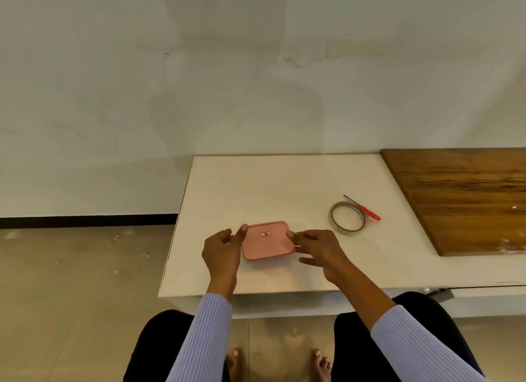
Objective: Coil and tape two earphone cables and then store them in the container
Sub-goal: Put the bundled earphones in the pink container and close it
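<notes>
Right now both hands sit at the pink container (267,240), one per side. Left hand (223,249) is at its left edge: thumb tip up against the far-left corner, other fingers curled loosely behind and apart from it, palm turned inward, wrist coming up from the near table edge. Right hand (320,248) pinches the right edge w/ fingertips near the far-right corner, thumb stretched out low toward the near side, forearm angling in from lower right. Lilac ribbed sleeves (412,350) cover both forearms.

Container lies flat, lid on, on the white table (256,188) near its front-left part. It's a rounded rectangle, long axis approx. left-right, slightly skewed so the right end sits nearer the person. Small label on the lid (blue marks, red border, not legible).

Further right, well apart: roll of clear tape (347,218) lying flat, and just beside it red-handled scissors (364,209), blades pointing far-left. Wooden board (466,196) lies on the table's right part.
</notes>
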